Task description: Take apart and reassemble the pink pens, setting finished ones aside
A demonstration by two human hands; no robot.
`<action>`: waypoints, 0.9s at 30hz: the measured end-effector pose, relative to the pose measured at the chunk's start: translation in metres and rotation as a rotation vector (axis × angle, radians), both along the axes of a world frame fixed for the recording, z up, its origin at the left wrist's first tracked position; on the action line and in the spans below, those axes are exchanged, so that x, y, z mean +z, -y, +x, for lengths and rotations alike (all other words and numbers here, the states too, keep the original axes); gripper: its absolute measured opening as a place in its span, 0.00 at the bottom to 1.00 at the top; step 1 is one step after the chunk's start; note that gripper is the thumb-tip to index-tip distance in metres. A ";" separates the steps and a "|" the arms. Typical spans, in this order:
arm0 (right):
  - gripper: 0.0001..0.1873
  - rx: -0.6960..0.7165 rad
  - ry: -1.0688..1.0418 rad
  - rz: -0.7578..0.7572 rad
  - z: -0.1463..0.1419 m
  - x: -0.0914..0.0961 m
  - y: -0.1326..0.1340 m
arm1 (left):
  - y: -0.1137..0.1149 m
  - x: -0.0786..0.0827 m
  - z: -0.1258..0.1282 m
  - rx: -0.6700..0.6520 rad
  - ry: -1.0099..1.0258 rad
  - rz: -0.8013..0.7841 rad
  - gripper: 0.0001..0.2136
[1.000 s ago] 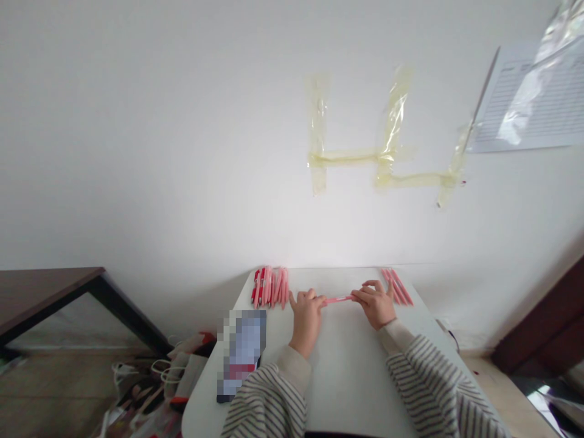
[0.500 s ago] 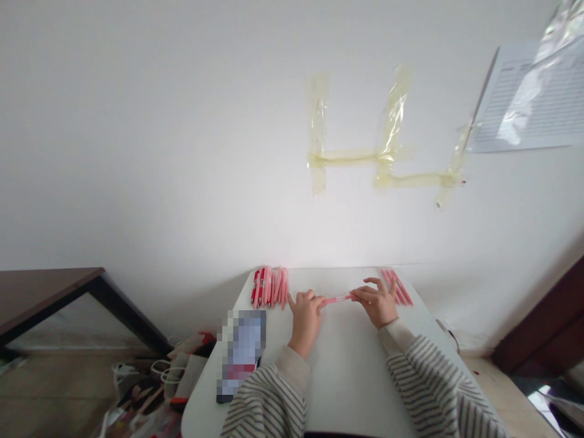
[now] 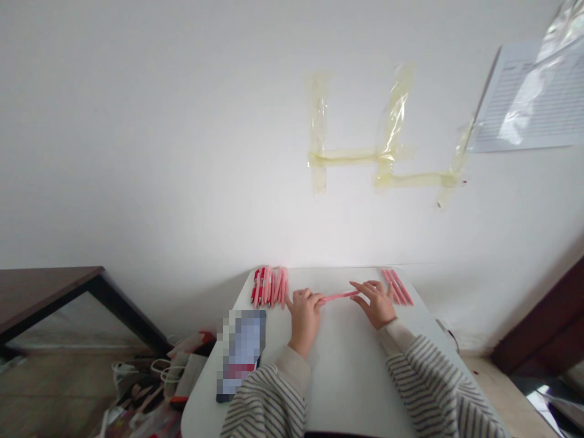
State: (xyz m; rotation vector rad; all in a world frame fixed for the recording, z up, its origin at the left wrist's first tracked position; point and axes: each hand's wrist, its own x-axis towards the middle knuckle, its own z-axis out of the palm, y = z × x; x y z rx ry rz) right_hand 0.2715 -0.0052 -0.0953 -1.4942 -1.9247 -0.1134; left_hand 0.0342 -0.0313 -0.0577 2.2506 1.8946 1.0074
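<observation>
I hold a pink pen [image 3: 338,296] crosswise above a small white table [image 3: 347,377]. My left hand [image 3: 305,316] is closed round the pen's left end. My right hand [image 3: 376,301] touches the pen's right end with its fingertips, the fingers loosened and partly stretched out. A bundle of pink and red pens [image 3: 270,286] lies at the table's far left, just beyond my left hand. A smaller group of pink pens [image 3: 398,286] lies at the far right, beside my right hand. Both arms wear striped sleeves.
A phone [image 3: 241,354] lies on the table's left side. A white wall with strips of yellowed tape [image 3: 382,159] and a lined sheet [image 3: 529,100] rises behind. A dark wooden table [image 3: 50,298] stands at left, with bags and clutter [image 3: 155,383] on the floor.
My right hand's fingers have loosened and stretched out along the pen's right end. The pen has tilted slightly up at that end. The left hand has hardly moved.
</observation>
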 end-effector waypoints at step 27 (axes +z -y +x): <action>0.13 -0.017 -0.047 0.067 -0.002 0.005 0.003 | 0.000 0.000 0.000 -0.001 -0.004 -0.025 0.07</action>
